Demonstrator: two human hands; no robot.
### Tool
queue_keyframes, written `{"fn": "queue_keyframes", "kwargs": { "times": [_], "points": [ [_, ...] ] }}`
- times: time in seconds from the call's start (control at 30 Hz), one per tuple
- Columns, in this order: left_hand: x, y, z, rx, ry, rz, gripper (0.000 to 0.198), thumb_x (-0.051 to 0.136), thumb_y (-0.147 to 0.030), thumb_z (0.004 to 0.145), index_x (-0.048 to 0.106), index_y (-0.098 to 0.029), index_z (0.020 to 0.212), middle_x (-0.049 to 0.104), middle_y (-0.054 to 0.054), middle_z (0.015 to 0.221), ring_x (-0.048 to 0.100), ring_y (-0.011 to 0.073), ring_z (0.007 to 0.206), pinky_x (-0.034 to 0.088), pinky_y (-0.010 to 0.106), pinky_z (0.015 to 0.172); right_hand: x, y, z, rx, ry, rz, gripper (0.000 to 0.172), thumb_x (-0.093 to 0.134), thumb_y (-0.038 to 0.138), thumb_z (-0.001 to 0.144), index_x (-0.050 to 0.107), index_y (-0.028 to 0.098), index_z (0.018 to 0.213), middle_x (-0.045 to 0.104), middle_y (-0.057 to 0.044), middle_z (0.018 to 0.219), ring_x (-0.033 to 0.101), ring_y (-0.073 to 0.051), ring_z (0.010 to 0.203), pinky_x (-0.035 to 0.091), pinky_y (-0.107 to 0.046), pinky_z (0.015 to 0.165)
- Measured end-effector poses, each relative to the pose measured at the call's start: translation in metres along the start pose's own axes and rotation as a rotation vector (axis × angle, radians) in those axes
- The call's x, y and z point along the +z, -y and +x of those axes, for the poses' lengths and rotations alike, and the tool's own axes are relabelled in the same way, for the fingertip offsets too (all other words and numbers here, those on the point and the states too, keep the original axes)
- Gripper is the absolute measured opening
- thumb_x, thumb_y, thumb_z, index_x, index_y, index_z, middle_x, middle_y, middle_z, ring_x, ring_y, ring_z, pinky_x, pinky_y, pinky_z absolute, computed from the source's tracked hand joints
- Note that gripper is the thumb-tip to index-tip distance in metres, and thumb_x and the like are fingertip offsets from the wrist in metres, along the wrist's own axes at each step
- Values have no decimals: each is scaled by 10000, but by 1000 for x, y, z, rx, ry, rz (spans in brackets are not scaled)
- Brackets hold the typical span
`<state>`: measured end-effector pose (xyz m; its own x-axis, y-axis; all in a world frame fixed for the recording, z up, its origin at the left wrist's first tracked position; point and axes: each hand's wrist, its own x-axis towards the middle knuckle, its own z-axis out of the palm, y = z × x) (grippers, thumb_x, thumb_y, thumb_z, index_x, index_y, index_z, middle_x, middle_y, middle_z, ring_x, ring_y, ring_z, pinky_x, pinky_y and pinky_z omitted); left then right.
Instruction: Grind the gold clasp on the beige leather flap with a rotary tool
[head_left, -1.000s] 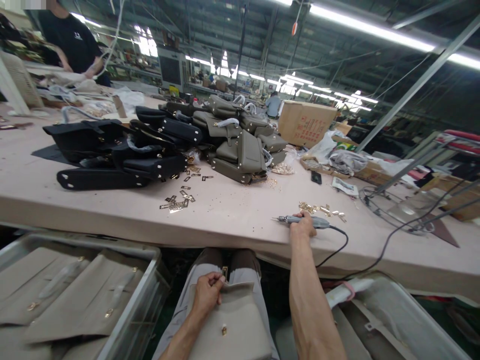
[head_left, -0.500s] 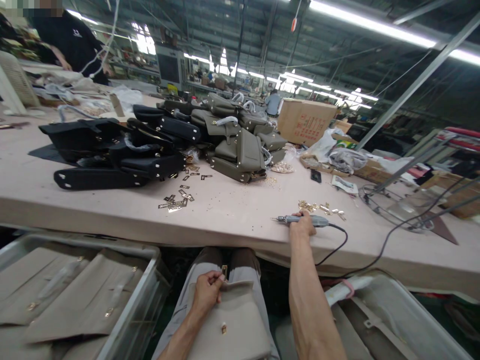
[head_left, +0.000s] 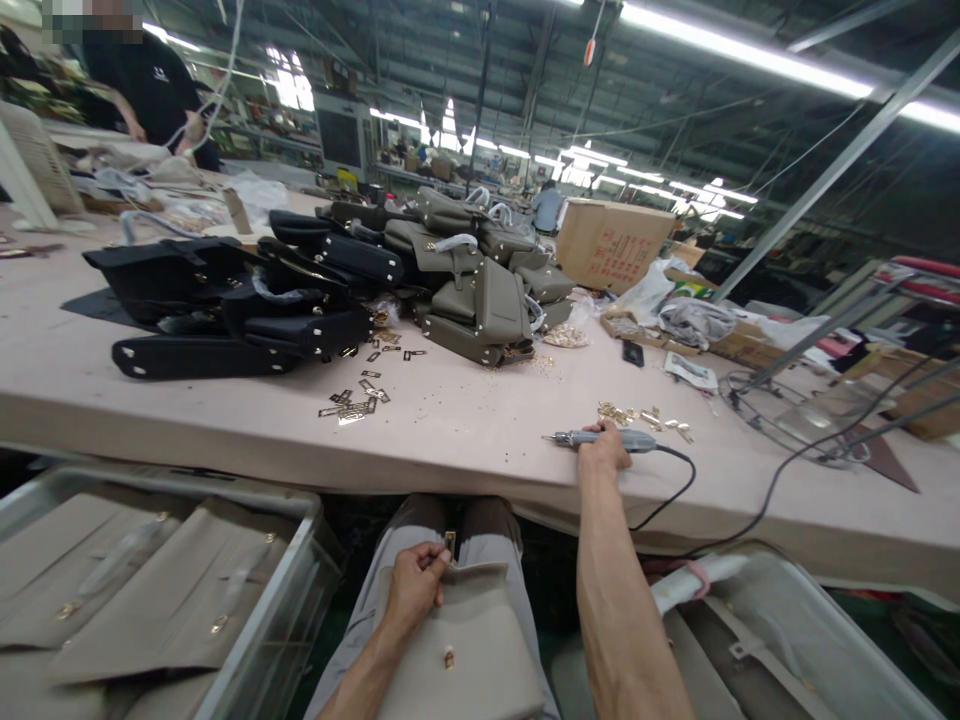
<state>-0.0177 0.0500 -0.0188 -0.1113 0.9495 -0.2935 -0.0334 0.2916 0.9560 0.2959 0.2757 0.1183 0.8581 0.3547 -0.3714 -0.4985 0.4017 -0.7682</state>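
Note:
A beige bag piece (head_left: 472,640) with a small gold clasp lies across my lap. My left hand (head_left: 418,580) pinches its upper edge, where a gold metal plate (head_left: 450,543) sticks up beside the fingertips. On the table, my right hand (head_left: 606,447) is wrapped round a grey electric screwdriver (head_left: 637,441), whose tip points left and whose cord trails to the right. Just behind that hand lie small gold fittings (head_left: 615,412). Rectangular gold plates (head_left: 352,405) are scattered further left on the table.
Black bags (head_left: 247,310) and olive bags (head_left: 480,300) are piled on the table (head_left: 450,430). Bins of beige pieces stand at left (head_left: 300,510) and right (head_left: 825,610). A cardboard box (head_left: 615,245) is behind, and a person in black (head_left: 150,85) stands at the far left.
The person in black at the far left has shifted slightly, with a hand moved. My two hands, the bag piece and the screwdriver hold nearly the same positions.

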Motion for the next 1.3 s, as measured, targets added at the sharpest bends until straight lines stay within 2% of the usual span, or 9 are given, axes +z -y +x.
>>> {"fn": "queue_keyframes", "kwargs": {
  "times": [0.2,0.37,0.8,1.03,1.3],
  "points": [
    [0,-1,0,-3,-15,8,450,713,-584,693,673,-138,739,639,13,559,446,90,295,228,202,360,0,3,4,5,-30,-6,380,633,-7,695,362,231,815,573,60,687,516,-81,460,464,-157,344],
    [0,0,0,9,-12,31,478,723,-611,694,690,-138,753,597,-7,493,427,87,291,253,202,376,-1,5,3,-2,-57,-20,397,635,-10,688,356,236,828,586,52,716,520,-81,459,468,-160,336],
    [-1,8,4,14,0,17,457,711,-596,717,681,-141,745,587,-9,475,440,98,293,236,202,361,1,7,-3,-1,-100,-19,424,635,-11,685,340,246,848,587,61,710,517,-80,453,469,-165,328],
    [-1,3,2,7,-3,9,484,727,-616,683,677,-137,739,635,15,537,446,92,297,235,204,363,1,7,-3,-7,-107,-27,434,635,-5,680,323,254,836,578,65,706,517,-85,445,463,-169,322],
    [-1,-2,-1,12,-5,15,480,712,-616,687,674,-139,730,564,-20,457,430,95,292,244,199,367,0,10,-8,-5,-103,-50,409,633,1,676,337,248,812,570,68,659,532,-100,448,488,-196,334]
  ]
}}
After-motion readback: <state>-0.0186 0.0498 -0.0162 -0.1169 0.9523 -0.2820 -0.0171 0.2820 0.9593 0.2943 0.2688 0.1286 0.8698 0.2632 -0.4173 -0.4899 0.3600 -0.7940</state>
